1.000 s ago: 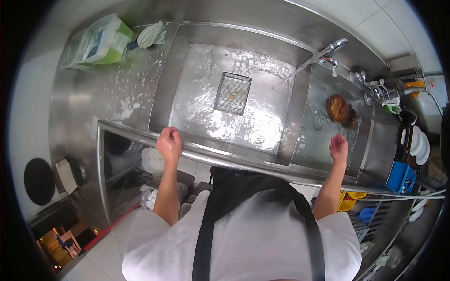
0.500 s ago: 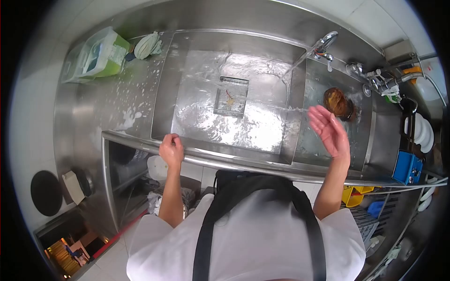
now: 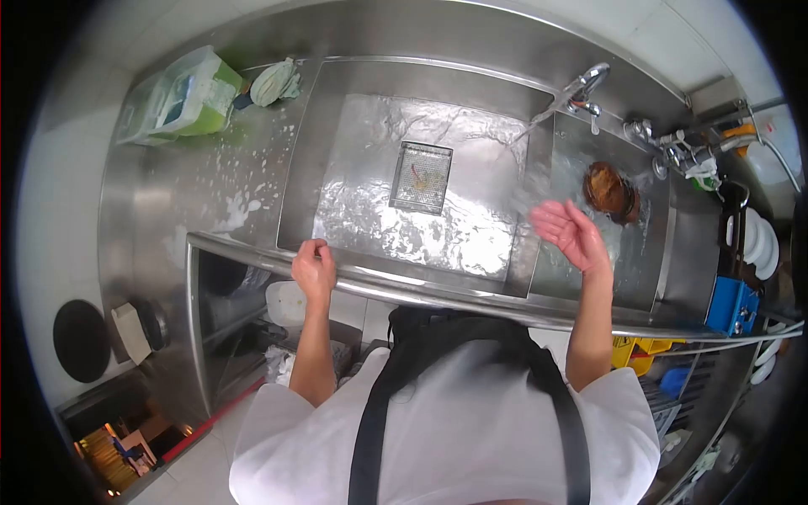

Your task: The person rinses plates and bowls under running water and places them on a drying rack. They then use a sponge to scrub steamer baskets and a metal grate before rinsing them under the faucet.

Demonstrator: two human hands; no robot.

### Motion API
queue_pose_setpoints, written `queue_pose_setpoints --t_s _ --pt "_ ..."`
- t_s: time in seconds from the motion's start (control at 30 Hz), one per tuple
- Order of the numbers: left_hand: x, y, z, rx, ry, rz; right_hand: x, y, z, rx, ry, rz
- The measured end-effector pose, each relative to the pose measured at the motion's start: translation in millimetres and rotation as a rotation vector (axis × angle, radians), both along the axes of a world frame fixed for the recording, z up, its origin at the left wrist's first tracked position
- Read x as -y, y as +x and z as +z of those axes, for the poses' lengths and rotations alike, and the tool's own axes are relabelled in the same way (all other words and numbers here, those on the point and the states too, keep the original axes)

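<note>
My left hand (image 3: pixel 315 269) is at the front edge of the steel sink, over the rim (image 3: pixel 379 286), with its fingers curled in and nothing showing in them. My right hand (image 3: pixel 574 236) hangs palm up and open above the divider and the right basin, wet and holding nothing. Below and to its right, a brown rounded object (image 3: pixel 608 190) lies in the water of the right basin (image 3: pixel 555 282). From the tap (image 3: pixel 589 80) water runs into the large left basin (image 3: pixel 358 168). A perforated square drain strainer (image 3: pixel 422 178) with small food scraps sits in that basin's floor.
On the left counter stand a clear tub of green liquid (image 3: pixel 198 97) and a crumpled cloth (image 3: pixel 275 82), with foam splashes nearby. White plates (image 3: pixel 762 244) and a blue box (image 3: pixel 730 305) are at the right. A second tap (image 3: pixel 665 151) with a hose is fixed behind the right basin.
My right hand has swung left, from above the right basin towards the divider, staying open. My left hand stays curled at the front rim. The view has shifted slightly.
</note>
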State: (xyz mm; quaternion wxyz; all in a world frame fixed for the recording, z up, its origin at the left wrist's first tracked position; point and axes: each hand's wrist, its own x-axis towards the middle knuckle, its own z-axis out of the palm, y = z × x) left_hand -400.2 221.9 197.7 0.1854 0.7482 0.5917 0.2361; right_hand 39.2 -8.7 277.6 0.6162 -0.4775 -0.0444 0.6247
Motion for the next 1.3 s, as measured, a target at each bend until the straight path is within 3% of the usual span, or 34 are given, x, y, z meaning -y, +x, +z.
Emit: queue_pose_setpoints --t_s 0.07,0.13,0.2,0.27,0.37,0.43,0.47,0.53,0.57,0.63,0.67,0.73,0.77,0.83,0.87,0.93,1.07,1.13,1.23,1.3 --pt "-1 -4 -5 -0.029 -0.012 0.012 -35 -26 51 0.052 0.101 0.110" --pt "-2 -3 -7 -0.057 -0.024 0.023 -48 -21 56 0.104 0.202 0.220" --pt "-7 -2 -2 -0.060 -0.047 -0.005 -60 -1 32 0.635 -0.100 0.183" --pt "-11 0 2 -0.088 -0.052 -0.018 -66 25 -22 1.092 -0.464 0.018" --pt "-12 4 11 -0.120 -0.064 -0.015 -72 58 -119 1.240 -0.621 -0.105" --pt "-11 6 14 -0.130 -0.070 -0.002 -75 70 -184 1.523 -0.670 -0.078" --pt "-11 4 12 -0.137 -0.083 -0.006 -78 63 -173 1.511 -0.673 -0.077" --pt "-12 7 10 -0.156 -0.097 -0.012 -93 48 -133 1.393 -0.870 0.141" --pt "-15 8 13 -0.248 -0.163 -0.017 -93 44 -141 1.367 -0.872 0.148" --pt "-26 12 20 -0.423 -0.291 -0.038 -93 43 -154 1.549 -0.791 -0.056" --pt "-37 14 19 -0.444 -0.283 -0.053 -96 43 -154 1.523 -0.802 -0.067" --pt "-57 17 12 -0.706 -0.524 -0.139 -100 47 -146 1.459 -0.833 -0.004" --pt "-64 22 6 -0.729 -0.515 -0.151 -101 51 -146 1.434 -0.841 -0.014" --pt "-84 34 -15 -0.718 -0.733 -0.220 -97 54 -150 1.436 -0.826 -0.044" --pt "-95 28 -40 -0.753 -0.722 -0.249 -99 52 -149 1.400 -0.852 -0.066" --pt "-104 16 -98 -0.347 -0.542 -0.293 -104 65 -142 1.461 -0.703 -0.079" --pt "-184 67 -157 -0.327 -0.556 -0.409 -112 75 -150 1.316 -0.846 -0.127" --pt "-218 47 -219 -0.259 -0.255 -0.612 -110 78 -161 1.371 -0.826 -0.088" --pt "-247 101 -241 -0.297 -0.283 -0.613 -128 88 -150 1.320 -0.892 0.000" --pt "-243 132 -256 -0.170 -0.079 -0.323 -132 88 -137 1.312 -0.918 -0.012"
